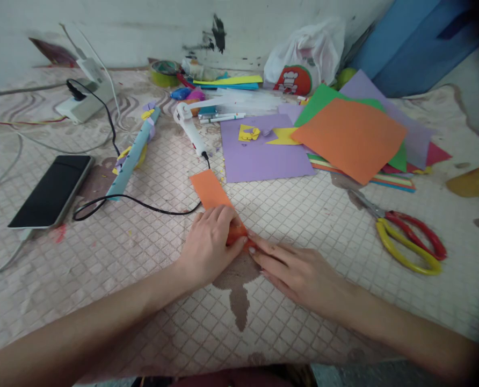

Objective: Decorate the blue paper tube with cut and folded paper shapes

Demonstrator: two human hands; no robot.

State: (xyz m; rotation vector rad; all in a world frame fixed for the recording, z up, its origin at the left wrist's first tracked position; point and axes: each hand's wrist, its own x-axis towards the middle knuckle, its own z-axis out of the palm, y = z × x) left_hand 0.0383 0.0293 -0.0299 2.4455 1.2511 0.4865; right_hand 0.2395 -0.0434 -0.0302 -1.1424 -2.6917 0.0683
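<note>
Orange strip at centre of surface, slanting from far left to near right; near end looks curled or creased, so folding seems partly done; far part flat, no fold showing; left hand curls over strip, fingers bent, thumb closed in, grasping it; right hand has fingers nearly straight, tips touching near end; whether pinching or only pressing, cannot tell; at left, blue paper stick already bears yellow and purple pieces; scissors lie right, unheld.
</note>
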